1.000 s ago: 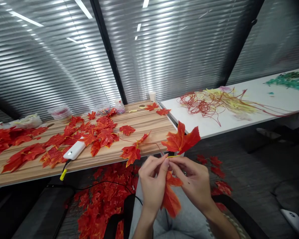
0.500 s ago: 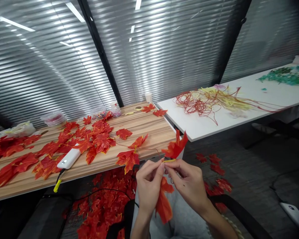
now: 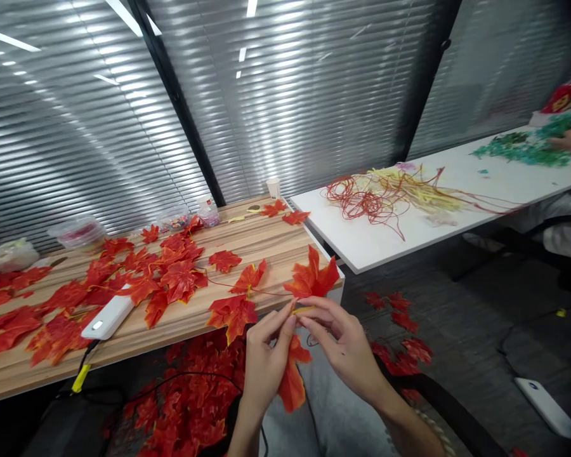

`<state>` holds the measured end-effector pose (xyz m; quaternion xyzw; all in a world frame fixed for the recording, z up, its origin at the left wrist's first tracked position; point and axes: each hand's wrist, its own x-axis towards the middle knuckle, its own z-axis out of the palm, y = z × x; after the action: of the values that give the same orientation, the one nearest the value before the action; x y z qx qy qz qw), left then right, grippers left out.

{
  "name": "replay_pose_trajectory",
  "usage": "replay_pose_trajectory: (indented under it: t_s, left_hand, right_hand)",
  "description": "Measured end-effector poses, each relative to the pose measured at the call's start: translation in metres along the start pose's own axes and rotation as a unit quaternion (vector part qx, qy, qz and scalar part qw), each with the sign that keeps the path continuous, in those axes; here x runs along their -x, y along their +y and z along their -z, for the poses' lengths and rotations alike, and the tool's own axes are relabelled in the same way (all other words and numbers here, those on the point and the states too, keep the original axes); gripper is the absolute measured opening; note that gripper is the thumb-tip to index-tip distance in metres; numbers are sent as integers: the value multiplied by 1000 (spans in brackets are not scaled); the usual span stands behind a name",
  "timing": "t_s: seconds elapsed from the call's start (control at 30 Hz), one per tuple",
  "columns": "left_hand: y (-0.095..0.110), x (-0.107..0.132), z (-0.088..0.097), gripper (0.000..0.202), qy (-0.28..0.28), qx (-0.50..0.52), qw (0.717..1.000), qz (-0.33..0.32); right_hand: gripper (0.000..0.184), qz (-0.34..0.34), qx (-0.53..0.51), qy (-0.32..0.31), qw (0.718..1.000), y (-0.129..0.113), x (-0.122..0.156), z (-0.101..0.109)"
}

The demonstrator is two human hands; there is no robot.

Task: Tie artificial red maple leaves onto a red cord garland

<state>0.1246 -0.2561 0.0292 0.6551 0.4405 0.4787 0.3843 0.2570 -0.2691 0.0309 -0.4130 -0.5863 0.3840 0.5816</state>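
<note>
Hands at work over a lap, fingertips meeting: left hand (image 3: pixel 266 355) pinching, thumb against forefinger, the near end of a short yellow stem (image 3: pixel 303 310); right hand (image 3: pixel 347 346) gripping the same stem from the other side, fingers curled.

Just above both hands, upright on that stem, an orange-red maple leaf (image 3: pixel 313 279), now spread flat and facing the camera, where half a second ago folded edge-on and leaning toward the right hand's side. Between the palms and hanging below them, a second red leaf (image 3: pixel 292 381), close against the left hand. Leading away from the left fingertips, a thin red vine (image 3: pixel 266 293) carrying two more leaves, onto the wooden table (image 3: pixel 276 244) beyond the left hand.

View swung rightward since then: far beyond the right hand, at the end of the white table (image 3: pixel 385 244), another person's hand (image 3: pixel 568 141) newly visible on a green heap (image 3: pixel 523 149).

Join of stem and vine hidden behind the fingertips; unclear which hand holds the lower leaf. Forearms cut off by the bottom edge. Below the left hand, red leaves (image 3: pixel 195 393) heaped on the floor, partly blurred.
</note>
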Motion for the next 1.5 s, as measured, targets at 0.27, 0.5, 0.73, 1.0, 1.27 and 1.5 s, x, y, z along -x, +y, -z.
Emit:
replay_pose_trajectory:
  t_s: [0.27,0.5,0.73,1.0,1.27,1.5]
  left_hand:
    - [-3,-26,6,21,23,24,999,20]
    - [-12,-43,-6,18,73,170,981,61]
    - [9,-102,38,26,195,242,950,15]
    - [52,-166,98,19,235,191,952,-48]
    - [59,-165,119,22,250,182,950,-46]
    - [30,-156,105,42,205,174,963,-2]
  right_hand:
    - [30,-3,41,-41,998,7,-9,3]
    - [26,-2,-22,-9,1000,14,-18,-4]
    - [20,-70,-125,-54,988,24,-18,2]
    - [34,-127,-138,-175,967,33,-38,3]
    - [40,-143,-230,-203,941,31,-54,-8]
    - [38,-150,-241,-115,952,33,-70,-26]
